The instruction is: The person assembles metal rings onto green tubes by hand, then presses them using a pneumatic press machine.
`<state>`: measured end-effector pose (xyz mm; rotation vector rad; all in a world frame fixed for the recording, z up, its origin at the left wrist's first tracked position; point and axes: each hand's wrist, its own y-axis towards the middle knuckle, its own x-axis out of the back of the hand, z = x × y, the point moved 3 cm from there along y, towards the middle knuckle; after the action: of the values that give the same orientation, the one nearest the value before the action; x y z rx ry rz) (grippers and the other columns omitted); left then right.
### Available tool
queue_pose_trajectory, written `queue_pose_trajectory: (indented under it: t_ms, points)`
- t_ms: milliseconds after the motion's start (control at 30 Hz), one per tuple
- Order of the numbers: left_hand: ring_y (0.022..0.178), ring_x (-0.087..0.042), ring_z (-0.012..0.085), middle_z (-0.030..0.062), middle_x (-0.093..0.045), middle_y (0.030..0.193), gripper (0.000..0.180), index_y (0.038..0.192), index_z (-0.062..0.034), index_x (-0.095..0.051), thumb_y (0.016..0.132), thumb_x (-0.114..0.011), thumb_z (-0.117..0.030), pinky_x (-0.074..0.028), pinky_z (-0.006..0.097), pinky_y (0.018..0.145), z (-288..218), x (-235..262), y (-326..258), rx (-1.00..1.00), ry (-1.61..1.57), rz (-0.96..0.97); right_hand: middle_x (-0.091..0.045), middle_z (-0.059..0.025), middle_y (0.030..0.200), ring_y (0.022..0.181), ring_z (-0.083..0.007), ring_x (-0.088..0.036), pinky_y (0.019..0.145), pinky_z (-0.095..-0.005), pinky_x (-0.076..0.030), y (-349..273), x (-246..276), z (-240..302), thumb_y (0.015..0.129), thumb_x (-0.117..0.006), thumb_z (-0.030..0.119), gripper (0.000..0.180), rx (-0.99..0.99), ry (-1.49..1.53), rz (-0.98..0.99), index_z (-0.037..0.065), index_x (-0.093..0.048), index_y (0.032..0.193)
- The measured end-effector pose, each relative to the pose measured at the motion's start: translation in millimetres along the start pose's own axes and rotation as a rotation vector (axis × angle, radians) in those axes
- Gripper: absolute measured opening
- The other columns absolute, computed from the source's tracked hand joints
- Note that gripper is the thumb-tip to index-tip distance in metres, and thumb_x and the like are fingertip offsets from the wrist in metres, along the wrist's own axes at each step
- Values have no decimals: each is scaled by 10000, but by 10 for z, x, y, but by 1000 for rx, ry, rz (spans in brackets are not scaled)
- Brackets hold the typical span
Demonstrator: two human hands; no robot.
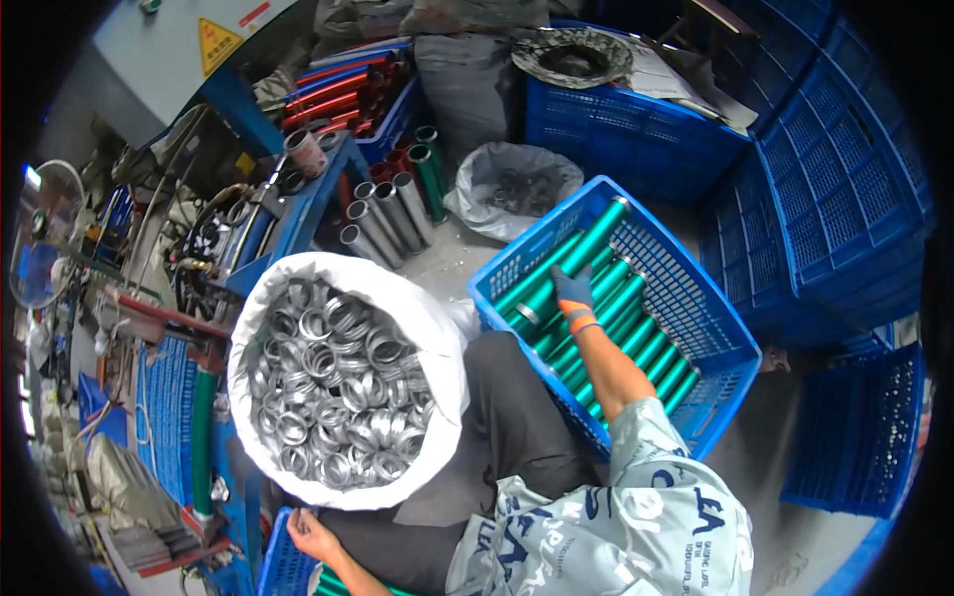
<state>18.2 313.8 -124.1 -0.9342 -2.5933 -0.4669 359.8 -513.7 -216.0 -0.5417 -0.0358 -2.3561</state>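
- Patterned shirt (636, 526) is covering the torso.
- Left hand (313, 536) is curling by the left blue crate (281, 554); its grip I cannot tell.
- White sack (442, 368) is holding silver rings (338, 387).
- Gloved right hand (573, 290) is clamping 1 green tube (599, 233) inside the right blue crate (711, 328).

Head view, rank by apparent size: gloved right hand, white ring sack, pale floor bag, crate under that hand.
1. White ring sack and crate: too close to rank
2. Pale floor bag
3. Gloved right hand
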Motion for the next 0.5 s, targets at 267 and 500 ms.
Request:
queue_pose_trajectory:
  t_ms: [267, 500]
  points:
    - [966, -758, 217, 153, -795, 1089, 274, 1287, 83, -730, 1104, -786, -112, -634, 349, 874, -176, -140, -94, -47, 109, -25, -698, -321, 1528, 1321, -451, -751, 1153, -511, -578, -242, -691, 100, 950, -803, 563, 973, -253, -295, 317, -42, -481, 1640]
    - [934, -688, 183, 122, -768, 1102, 339, 1303, 112, -730, 1116, -770, -167, -568, 338, 853, -573, -401, -259, 7, 223, 8, -500, -149, 1772, 1676, -454, -367, 1323, -657, -323, -299, -647, 232, 886, -767, 312, 853, 811, -1019, 378, 192, -552, 1703]
